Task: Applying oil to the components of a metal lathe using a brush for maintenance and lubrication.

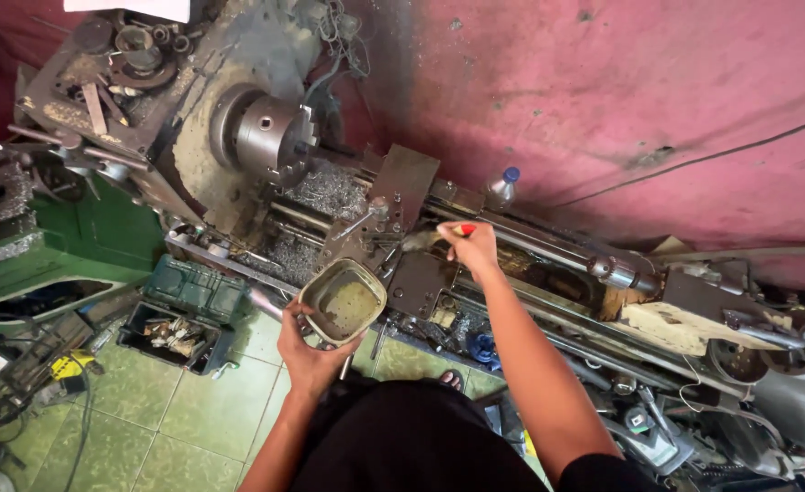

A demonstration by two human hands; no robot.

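Two hands busy: left hand (307, 355) grips oily tin (342, 302), right hand (471, 246) pinches brush (431, 237) over lathe carriage (393, 228); tilt risks spilling.

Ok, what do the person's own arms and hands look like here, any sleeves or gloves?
Both arms are bare from the wrists up to near the shoulders. The left hand and right hand wear no gloves, and no rings, watch or bands show. A short black sleeve shows on the right arm; the left arm's sleeve cannot be made out.

Brush (439, 235) bristles blurred beside lathe (348, 196) carriage; tin (341, 302) contents murky; lathe tailstock end cut off at right.
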